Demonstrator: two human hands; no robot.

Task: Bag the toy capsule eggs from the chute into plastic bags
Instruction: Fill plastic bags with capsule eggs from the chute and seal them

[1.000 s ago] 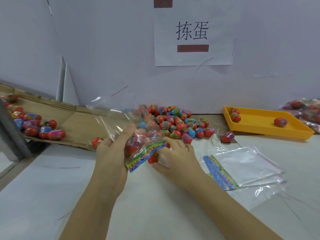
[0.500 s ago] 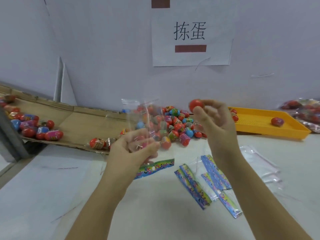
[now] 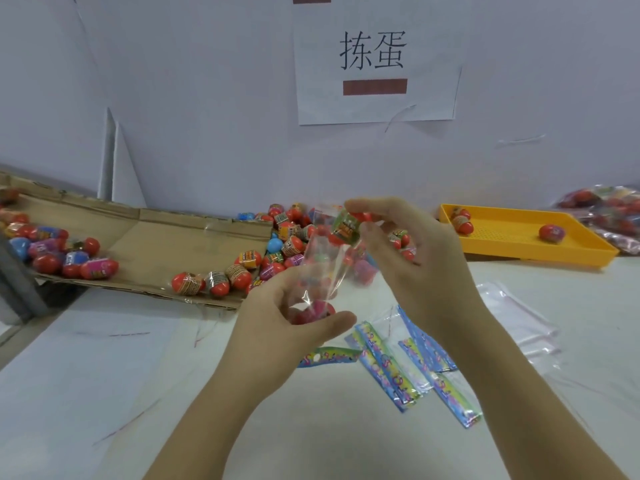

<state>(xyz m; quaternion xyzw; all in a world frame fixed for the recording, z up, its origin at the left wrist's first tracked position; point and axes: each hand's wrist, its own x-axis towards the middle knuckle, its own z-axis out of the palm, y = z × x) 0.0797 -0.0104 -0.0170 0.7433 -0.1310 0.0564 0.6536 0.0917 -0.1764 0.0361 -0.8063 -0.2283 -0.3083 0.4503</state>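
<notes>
My left hand (image 3: 284, 323) grips a clear plastic bag (image 3: 320, 261) upright above the table, its colourful header strip (image 3: 327, 356) hanging below the hand. At least one red egg (image 3: 317, 310) lies inside the bag by my palm. My right hand (image 3: 412, 251) pinches a red capsule egg with a green label (image 3: 346, 228) at the bag's open top. Behind the hands, a pile of red, blue and pink capsule eggs (image 3: 287, 244) lies at the lower end of the cardboard chute (image 3: 166, 244).
More eggs (image 3: 52, 251) sit higher on the chute at the left. Several empty bags (image 3: 415, 368) lie on the white table to the right. A yellow tray (image 3: 519, 237) holds a few eggs, and filled bags (image 3: 609, 209) lie at the far right.
My right hand came down and left with the egg to the mouth of the bag. The bag in my left hand stands a little higher and more upright.
</notes>
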